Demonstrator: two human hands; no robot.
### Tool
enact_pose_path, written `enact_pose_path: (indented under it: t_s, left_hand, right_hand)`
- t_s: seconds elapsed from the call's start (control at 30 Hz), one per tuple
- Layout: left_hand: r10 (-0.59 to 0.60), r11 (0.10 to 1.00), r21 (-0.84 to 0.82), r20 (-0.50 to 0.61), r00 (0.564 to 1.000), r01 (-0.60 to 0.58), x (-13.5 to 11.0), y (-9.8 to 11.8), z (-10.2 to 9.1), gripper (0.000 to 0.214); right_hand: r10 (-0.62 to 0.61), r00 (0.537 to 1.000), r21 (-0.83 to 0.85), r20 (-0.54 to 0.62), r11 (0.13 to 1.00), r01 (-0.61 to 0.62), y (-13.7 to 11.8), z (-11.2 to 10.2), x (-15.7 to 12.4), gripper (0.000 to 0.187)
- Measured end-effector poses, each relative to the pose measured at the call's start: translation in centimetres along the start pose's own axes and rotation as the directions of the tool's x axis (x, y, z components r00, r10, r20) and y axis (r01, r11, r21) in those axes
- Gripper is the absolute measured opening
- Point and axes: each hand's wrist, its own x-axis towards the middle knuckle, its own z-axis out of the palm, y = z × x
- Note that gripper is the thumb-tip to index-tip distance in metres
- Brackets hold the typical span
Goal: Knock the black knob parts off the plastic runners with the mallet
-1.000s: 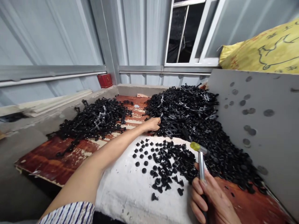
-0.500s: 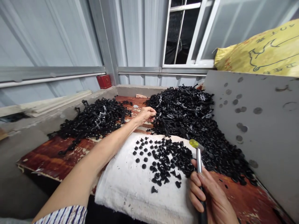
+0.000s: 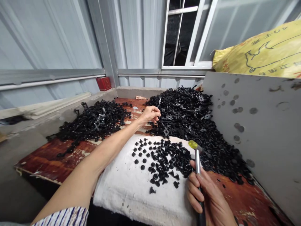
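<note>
My left hand [image 3: 151, 114] reaches out to the large pile of black plastic parts [image 3: 185, 110]. Its fingers are pinched at the pile's left edge; what is between them is too small to make out. A small hammer [image 3: 198, 163] with a yellow tip, a silver neck and a black handle is held upright in my right hand [image 3: 207, 191]. Between the hands lies a white cloth pad [image 3: 122, 185]. On it, small black knobs with round bases [image 3: 143, 153] stand in rows at the left, and more lie heaped [image 3: 169, 157] at the right.
A smaller pile of black parts [image 3: 94, 121] lies to the left on the worn red-brown board [image 3: 44, 157]. A grey panel [image 3: 263, 125] borders the right side, with a yellow sack [image 3: 261, 50] above it. A red box [image 3: 103, 83] sits in the back corner.
My left hand has shifted a little to the right along the pile's edge, fingers still pinched. My right hand keeps hold of the hammer. The view has turned slightly.
</note>
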Motion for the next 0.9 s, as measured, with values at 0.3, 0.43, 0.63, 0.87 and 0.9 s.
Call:
enact_pose_path:
  t_s: [0.3,0.43,0.63,0.87,0.9]
  left_hand:
    - [0.051,0.983,-0.178,0.016,0.999,-0.047,0.8,1.2,1.0,0.012]
    - [0.023,0.983,-0.182,0.087,0.996,-0.007,0.0,0.7,1.4,0.016]
    - [-0.003,0.964,-0.264,0.128,0.992,0.037,-1.0,0.3,1.4,0.015]
    - [-0.015,0.921,-0.379,0.182,0.983,0.084,-3.8,1.2,0.2,0.014]
    - [-0.001,0.910,-0.403,0.236,0.972,0.099,-4.8,1.4,0.3,0.016]
  right_hand:
    - [0.014,1.000,0.036,0.001,0.999,-0.014,0.1,-0.5,0.1,0.049]
    - [0.016,0.999,0.037,-0.034,0.999,-0.015,0.0,-0.3,0.2,0.048]
    - [0.017,0.990,0.063,-0.142,0.998,-0.009,-0.4,1.0,0.1,0.057]
    - [-0.044,0.990,0.079,-0.131,0.995,0.055,-0.3,0.8,0.2,0.052]
    - [-0.056,0.991,0.084,-0.119,0.994,0.067,-0.3,0.8,0.3,0.052]
